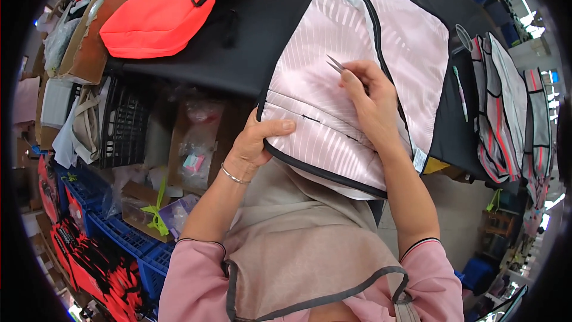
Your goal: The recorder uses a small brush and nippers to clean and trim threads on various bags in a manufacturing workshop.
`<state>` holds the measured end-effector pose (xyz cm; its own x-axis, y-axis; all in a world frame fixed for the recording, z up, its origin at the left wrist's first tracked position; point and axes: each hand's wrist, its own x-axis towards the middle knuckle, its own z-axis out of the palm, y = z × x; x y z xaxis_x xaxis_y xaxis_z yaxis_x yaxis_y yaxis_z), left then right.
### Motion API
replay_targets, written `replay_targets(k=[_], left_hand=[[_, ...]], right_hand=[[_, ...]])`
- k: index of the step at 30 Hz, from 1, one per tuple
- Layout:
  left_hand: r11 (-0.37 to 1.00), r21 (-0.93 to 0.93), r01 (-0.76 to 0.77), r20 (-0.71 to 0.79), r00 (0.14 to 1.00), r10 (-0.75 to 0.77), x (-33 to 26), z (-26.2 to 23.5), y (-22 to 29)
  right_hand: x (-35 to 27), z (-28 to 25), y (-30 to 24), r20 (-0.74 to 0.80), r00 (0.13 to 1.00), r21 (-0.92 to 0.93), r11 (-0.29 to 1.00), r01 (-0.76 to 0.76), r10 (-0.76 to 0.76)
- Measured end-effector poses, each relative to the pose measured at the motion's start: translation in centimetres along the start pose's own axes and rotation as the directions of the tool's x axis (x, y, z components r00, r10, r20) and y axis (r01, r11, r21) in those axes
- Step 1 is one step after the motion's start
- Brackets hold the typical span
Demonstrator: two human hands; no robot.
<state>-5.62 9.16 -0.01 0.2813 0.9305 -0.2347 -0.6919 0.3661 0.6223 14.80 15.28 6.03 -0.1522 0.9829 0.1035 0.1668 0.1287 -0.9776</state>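
Pink bag (357,53) lies on our black table (262,30); left hand (256,140) pinches its near edge, right hand (372,104) grips tweezers (335,64); white label (420,160) at the right edge.

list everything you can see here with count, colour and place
pale pink fabric bag panel with black piping: one, on the black table, under both hands
metal thread snips: one, silver, in the right hand
black table top: one, centre
red zip pouch: one, top left on the table
pink-and-grey bag pieces: a stack, right edge
black plastic crate: one, left below the table
blue plastic crates: several, lower left
silver bracelet: one, left wrist
left hand: gripping the panel's edge
right hand: holding the snips
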Motion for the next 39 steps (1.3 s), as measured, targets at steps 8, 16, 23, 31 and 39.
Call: replay_targets(k=[8,16,23,31,39], left_hand=[[0.995,-0.085,-0.06,0.024,0.998,0.063,0.5,1.7,-1.0],[0.995,-0.077,-0.067,0.025,0.997,0.069,0.4,2.1,-1.5],[0.994,-0.075,-0.073,0.006,0.997,0.074,0.4,1.9,-1.7],[0.996,-0.065,-0.065,0.008,0.998,0.066,0.6,1.8,-1.7],[0.995,-0.066,-0.072,0.004,0.997,0.072,0.6,1.7,-1.8]], right_hand=[[-4.9,-2.0,-4.3,0.19,0.889,-0.606,0.663,0.44,-0.416],[-4.1,-1.2,-4.4,0.258,0.872,-0.695,0.547,0.466,-0.415],[-4.1,-1.1,-4.2,0.285,0.865,-0.724,0.499,0.476,-0.412],[-4.0,-1.0,-4.2,0.306,0.853,-0.743,0.454,0.492,-0.423],[-3.7,-2.4,-4.0,0.165,0.961,-0.537,0.797,0.276,-0.221]])
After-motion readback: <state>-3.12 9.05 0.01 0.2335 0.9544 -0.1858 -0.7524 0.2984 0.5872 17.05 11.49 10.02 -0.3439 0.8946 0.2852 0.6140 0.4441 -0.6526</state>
